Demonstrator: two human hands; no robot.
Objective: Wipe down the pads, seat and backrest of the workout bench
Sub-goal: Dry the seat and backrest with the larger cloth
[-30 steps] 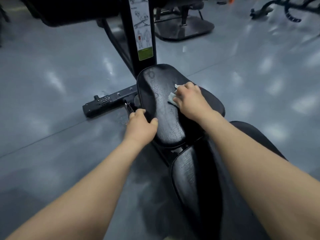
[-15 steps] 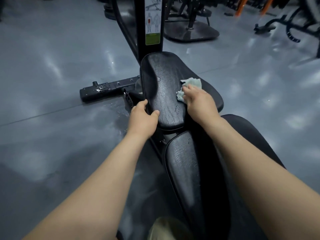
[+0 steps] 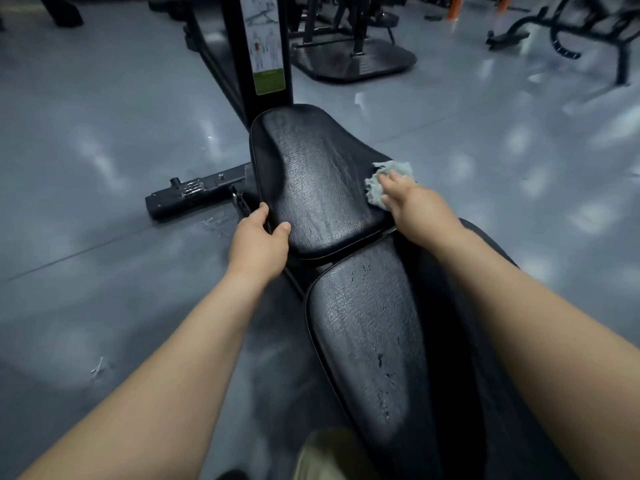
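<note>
**Cloth at the right rim of the far pad**

The left hand (image 3: 258,242) grips the left edge of the far pad (image 3: 318,181), thumb on top and fingers curled under the rim. The right hand (image 3: 420,211) presses a crumpled pale cloth (image 3: 398,168) against the same pad's right edge. Its fingers reach over the wad, but blur hides whether they clench it.

Both pads are black vinyl, grained and finely cracked. The far one is broad and rounded. The near pad (image 3: 367,327) is long and narrower, chipped in small flecks toward its near end, and a thin gap separates the two.

A black upright post (image 3: 265,46) with a diagram label stands just beyond the far pad. A black base bar (image 3: 194,197) lies on the glossy grey floor (image 3: 104,150) to the left. Open floor spreads on both sides of the pads.
</note>
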